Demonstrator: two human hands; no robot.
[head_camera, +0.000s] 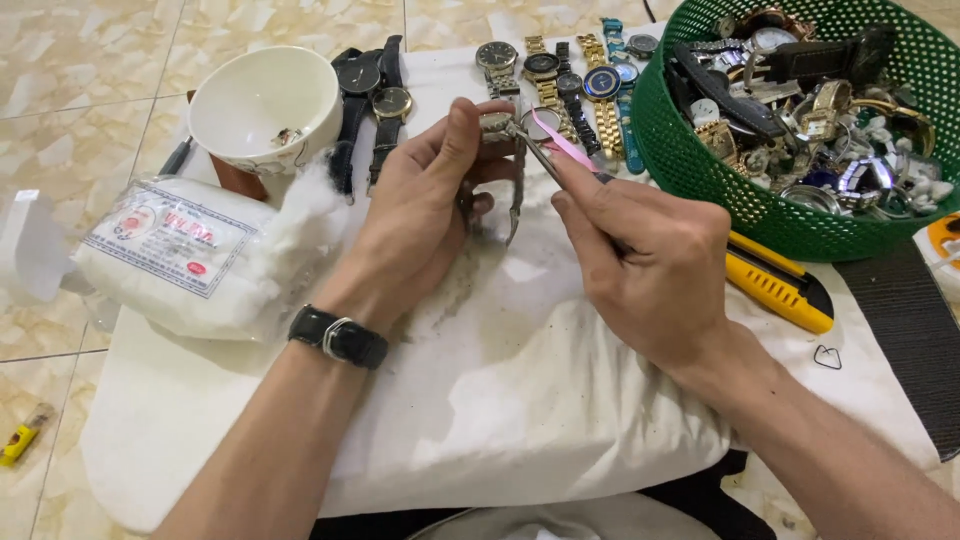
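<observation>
Head view: work surface is a white cloth (520, 380), stained grey near the middle, draped over something low and set on a beige marble-pattern tiled floor (90, 70). What carries the cloth is hidden.

Left hand (420, 215), black strap on the wrist, has its fingers clamped on a small silver wristwatch (497, 125), held up over the cloth's centre with the band hanging down. Right hand (640, 260) has its fingers pinched together on thin metal tweezers (535, 150), tip touching the watch case.

Around: white bowl (265, 105) at upper left, small item inside, too small to tell. Below it an opened bag of cotton wool (175, 260), fluff spilling toward the left hand. Behind the hands, a row of watches (560, 75) laid flat: dark straps on the left, gold and silver bracelets on the right. Green mesh basket (690, 150) at upper right, full of watches and parts. Yellow utility knife (775, 285) just beside the basket, partly behind the right hand. Small yellow object (22, 437) on the floor at lower left.

Watch dial is hidden by the fingers. Basket and cloth are cut off at the frame edges.
</observation>
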